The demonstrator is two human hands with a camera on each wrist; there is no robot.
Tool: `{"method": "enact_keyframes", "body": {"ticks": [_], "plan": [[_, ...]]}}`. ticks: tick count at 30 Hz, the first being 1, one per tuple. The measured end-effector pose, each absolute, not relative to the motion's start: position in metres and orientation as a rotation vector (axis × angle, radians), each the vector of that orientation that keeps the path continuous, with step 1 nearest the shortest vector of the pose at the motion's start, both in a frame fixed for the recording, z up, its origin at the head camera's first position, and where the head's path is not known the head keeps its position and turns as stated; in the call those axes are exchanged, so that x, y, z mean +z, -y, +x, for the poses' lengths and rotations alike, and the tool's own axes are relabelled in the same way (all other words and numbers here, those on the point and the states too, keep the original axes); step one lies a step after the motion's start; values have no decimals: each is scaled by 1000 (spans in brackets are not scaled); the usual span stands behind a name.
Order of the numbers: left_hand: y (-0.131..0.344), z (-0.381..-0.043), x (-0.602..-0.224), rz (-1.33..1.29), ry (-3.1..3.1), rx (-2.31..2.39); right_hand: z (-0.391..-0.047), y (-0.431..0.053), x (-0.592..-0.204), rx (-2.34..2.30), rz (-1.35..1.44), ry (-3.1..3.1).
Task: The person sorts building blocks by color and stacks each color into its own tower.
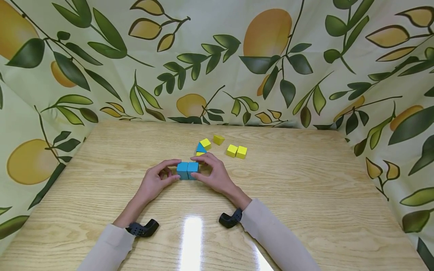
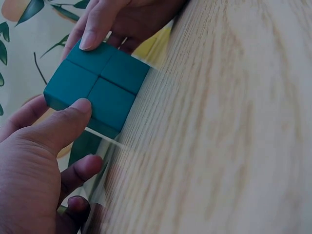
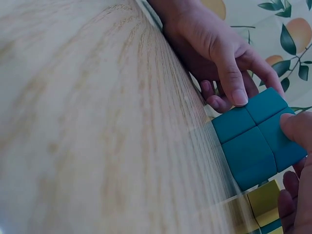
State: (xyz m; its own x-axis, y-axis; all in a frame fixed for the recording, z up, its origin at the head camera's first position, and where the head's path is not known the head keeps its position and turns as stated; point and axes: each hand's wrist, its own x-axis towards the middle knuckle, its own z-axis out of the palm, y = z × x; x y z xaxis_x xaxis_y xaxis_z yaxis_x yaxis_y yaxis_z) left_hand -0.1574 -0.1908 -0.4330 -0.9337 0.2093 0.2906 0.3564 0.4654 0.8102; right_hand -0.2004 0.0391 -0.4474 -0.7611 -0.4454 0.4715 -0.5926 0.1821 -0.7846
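Small blue cubes (image 1: 182, 170) stand against each other in two rows of two, one row above the other, on the wooden table. My left hand (image 1: 154, 181) pinches the upper cube on its side, thumb on the near face in the left wrist view. From the other side my right hand (image 1: 214, 173) pinches the other upper cube (image 3: 279, 130), its thumb also on the near face. The lower cubes (image 2: 126, 73) reach down to the tabletop. Just behind the right fingers lies a yellow block (image 1: 200, 154), partly hidden by them.
Beyond the hands lie a blue triangular block (image 1: 200, 147), a yellow cube (image 1: 205, 143) and a yellow triangular block (image 1: 218, 139). Two yellow cubes (image 1: 236, 151) sit side by side to the right. A leaf-patterned cloth (image 1: 217, 75) hangs along the back of the table (image 1: 305, 188).
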Motion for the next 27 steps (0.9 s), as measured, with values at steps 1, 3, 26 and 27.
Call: {"method": "enact_keyframes", "body": {"ticks": [1, 3, 26, 27], "plan": [[192, -159, -437, -496, 2556, -1473, -201, -39, -448, 1633, 1020, 2309], [196, -162, -444, -492, 2554, -1478, -201, -39, -448, 1635, 1022, 2309], [198, -165, -447, -551, 2506, -1521, -224, -48, -450, 1318, 912, 2251], [198, -165, -447, -550, 2506, -1522, -226, -47, -450, 1284, 930, 2269]]}}
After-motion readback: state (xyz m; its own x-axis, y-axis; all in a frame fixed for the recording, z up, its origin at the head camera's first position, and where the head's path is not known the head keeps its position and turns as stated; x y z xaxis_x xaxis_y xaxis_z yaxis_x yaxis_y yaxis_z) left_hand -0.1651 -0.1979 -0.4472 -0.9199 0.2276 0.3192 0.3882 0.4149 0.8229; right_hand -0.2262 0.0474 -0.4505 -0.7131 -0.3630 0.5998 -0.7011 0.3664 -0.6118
